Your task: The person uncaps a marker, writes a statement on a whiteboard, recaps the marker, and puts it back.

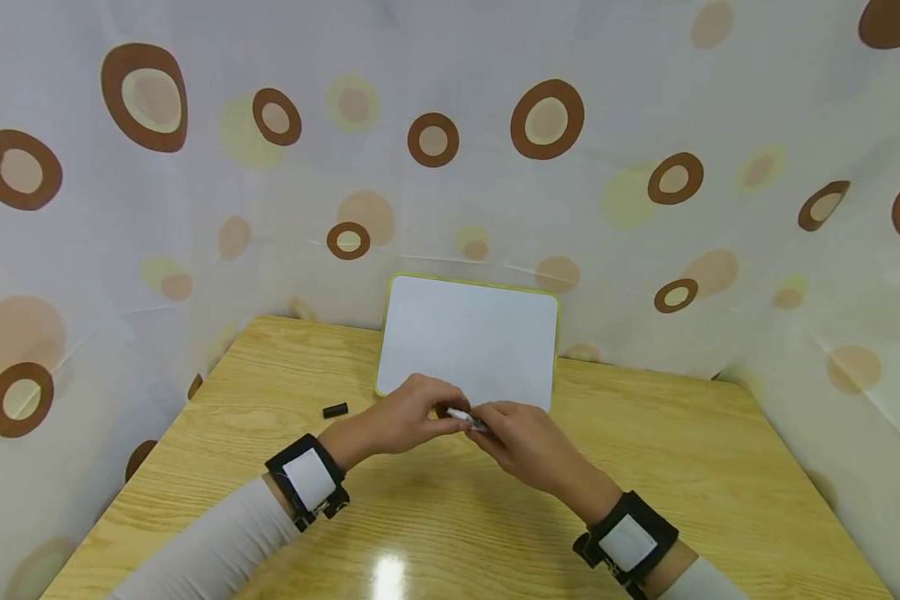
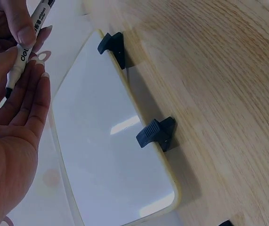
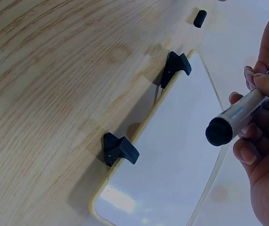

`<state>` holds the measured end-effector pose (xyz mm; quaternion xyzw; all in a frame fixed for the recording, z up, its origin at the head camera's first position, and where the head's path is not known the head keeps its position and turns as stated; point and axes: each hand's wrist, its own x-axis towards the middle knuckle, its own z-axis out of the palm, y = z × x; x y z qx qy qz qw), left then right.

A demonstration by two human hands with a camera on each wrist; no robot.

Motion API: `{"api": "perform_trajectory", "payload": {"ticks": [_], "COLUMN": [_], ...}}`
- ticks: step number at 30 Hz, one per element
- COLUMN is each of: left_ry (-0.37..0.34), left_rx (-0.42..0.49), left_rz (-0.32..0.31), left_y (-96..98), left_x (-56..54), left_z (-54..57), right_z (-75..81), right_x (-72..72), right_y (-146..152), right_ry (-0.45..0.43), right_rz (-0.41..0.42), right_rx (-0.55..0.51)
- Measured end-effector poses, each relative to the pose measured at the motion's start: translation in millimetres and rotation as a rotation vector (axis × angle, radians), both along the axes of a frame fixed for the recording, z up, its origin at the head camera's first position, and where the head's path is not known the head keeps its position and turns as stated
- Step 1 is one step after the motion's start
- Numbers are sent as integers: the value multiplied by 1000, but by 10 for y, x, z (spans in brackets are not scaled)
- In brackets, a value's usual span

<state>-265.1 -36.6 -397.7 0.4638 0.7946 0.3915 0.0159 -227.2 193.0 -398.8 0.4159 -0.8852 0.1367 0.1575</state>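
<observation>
Both hands meet over the table in front of the whiteboard (image 1: 472,333), holding one whiteboard marker (image 2: 29,45) with a white barrel and dark lettering. My right hand (image 1: 532,442) pinches the barrel toward its black rear end (image 3: 219,132). On the dark-tip side, my left hand (image 1: 416,417) holds the marker between thumb and fingers, its palm turned up in the left wrist view. The marker's writing tip (image 2: 8,92) is bare. A black marker cap (image 1: 335,410) lies on the table left of the left hand.
The yellow-rimmed whiteboard leans upright at the back of the wooden table (image 1: 682,467). Two black clips grip its lower edge, the near clip (image 2: 157,134) and the far clip (image 2: 113,47) in the left wrist view. A patterned curtain (image 1: 480,208) closes off the back and sides.
</observation>
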Motion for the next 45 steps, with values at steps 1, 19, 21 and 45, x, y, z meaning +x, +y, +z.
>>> {"api": "perform_trajectory", "payload": {"ticks": [1, 19, 21, 45], "left_ry": [-6, -210, -268, -425], "left_rx": [8, 439, 550, 544], "left_rz": [5, 444, 492, 177], "left_y": [1, -424, -444, 101], "left_x": [-2, -3, 16, 298], "left_z": [-4, -88, -58, -130], "right_z": [1, -25, -28, -122], "right_x": [-2, -68, -69, 4], "right_y": [0, 336, 324, -135], "right_ry": [3, -282, -459, -1076], "right_rz": [-1, -293, -297, 110], "right_rx": [-1, -514, -656, -1254]}}
